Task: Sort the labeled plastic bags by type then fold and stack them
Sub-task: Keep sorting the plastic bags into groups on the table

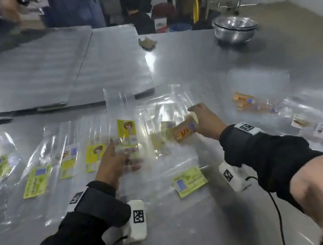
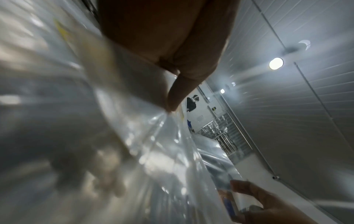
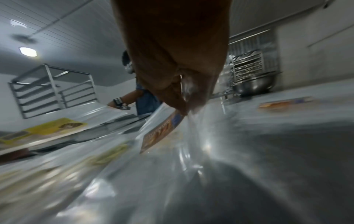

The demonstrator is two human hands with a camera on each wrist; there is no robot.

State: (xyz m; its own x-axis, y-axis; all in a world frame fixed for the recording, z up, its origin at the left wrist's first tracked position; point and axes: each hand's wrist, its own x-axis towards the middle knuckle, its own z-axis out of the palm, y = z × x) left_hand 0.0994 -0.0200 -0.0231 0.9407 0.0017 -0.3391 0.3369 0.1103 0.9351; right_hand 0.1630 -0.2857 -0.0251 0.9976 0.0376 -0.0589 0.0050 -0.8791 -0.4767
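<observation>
Left hand [image 1: 113,163] is curled on a yellow-label bag [image 1: 126,132], pinched at its lower end and held upright off the steel table [image 1: 200,68]; the thumb [image 2: 180,92] is seen pressed onto the clear film. Right hand [image 1: 207,122], just right of that bag, is closed on an orange-label bag [image 1: 185,132] near its label. More labeled bags [image 1: 37,181] are spread flat left of the held bag. Orange-label bags [image 1: 245,102] are laid well right of it. Steel bowls [image 1: 234,28] are stacked far behind, to the right.
</observation>
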